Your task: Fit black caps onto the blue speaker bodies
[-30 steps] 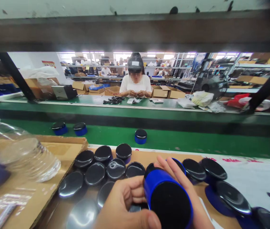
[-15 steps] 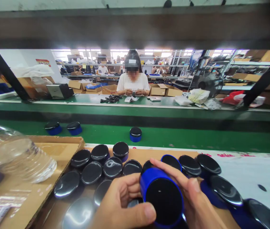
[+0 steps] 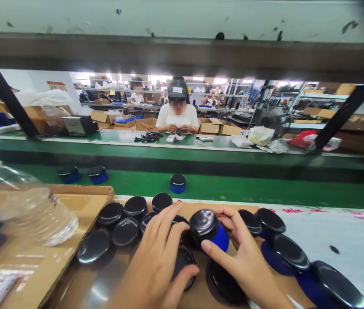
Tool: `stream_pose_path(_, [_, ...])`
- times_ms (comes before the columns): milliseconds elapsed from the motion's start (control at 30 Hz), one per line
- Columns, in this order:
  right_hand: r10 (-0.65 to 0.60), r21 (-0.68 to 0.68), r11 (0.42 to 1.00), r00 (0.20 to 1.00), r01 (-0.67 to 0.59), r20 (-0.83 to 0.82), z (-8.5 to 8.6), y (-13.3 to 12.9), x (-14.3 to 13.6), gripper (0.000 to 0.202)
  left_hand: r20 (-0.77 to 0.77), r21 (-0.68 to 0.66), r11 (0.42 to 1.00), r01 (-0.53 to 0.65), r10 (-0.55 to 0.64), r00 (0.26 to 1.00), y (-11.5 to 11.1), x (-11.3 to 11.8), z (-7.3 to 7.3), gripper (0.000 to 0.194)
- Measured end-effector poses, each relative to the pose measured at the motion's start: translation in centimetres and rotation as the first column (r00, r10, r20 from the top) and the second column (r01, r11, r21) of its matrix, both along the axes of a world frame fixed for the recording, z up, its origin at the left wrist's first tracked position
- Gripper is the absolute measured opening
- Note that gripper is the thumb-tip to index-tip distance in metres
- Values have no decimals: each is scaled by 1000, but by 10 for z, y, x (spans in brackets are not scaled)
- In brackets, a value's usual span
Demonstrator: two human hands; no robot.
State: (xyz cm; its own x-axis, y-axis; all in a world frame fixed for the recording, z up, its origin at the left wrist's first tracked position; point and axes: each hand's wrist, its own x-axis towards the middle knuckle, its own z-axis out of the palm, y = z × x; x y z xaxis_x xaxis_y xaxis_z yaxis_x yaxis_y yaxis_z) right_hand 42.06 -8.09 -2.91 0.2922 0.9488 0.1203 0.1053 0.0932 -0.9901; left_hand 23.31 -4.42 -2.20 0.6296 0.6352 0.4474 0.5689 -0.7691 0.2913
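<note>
A blue round unit with a glossy black top [image 3: 208, 230] is gripped by my right hand [image 3: 244, 262], thumb and fingers around it, just above the bench. My left hand [image 3: 157, 262] lies with fingers spread over another black-topped unit [image 3: 183, 262] in the cluster. Several more such units [image 3: 126, 231] crowd the brown bench to the left, and others [image 3: 290, 253] lie to the right.
A clear plastic bottle with a white cap [image 3: 24, 206] lies on an open cardboard box [image 3: 82, 198] at the left. Three blue units [image 3: 178, 183] sit on the green conveyor belt [image 3: 265, 189]. Across it a person in white [image 3: 177, 115] works at a bench.
My right hand has turned the blue unit from bottom-facing to black top up and moved it forward and down. My left hand has let go of it and spread over the cluster.
</note>
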Motion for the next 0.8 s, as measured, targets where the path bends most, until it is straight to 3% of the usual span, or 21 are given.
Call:
stream_pose_path(100, [-50,21,998,995,52,-89,1,5,8,59,-80,-91,996,-1,-6,997,0,-7,11,38])
stream_pose_path(167, [-67,-11,998,970,66,-236,5,12,15,61,-168,-131,991,-25,2,986,1,-11,11,50])
stream_pose_path(300, [-41,-111,993,828,-26,-560,22,23,24,37,-295,-109,994,-8,-25,955,5,-14,-6,84])
stream_pose_path(433, [14,-156,969,675,-191,-737,37,21,19,42,-248,-57,998,-9,-5,969,9,-10,-26,81])
stream_pose_path(533, [35,-158,955,624,-252,-781,43,13,12,47,-204,-55,998,-2,-9,979,11,-8,-37,88])
stream_pose_path(667, [45,-154,961,683,-228,-729,50,19,6,47,-177,-57,998,-4,-6,984,13,-6,-41,90])
stream_pose_path(800, [-49,-121,993,875,-11,-482,45,66,10,35,-245,-199,980,-16,-34,969,9,-2,-17,79])
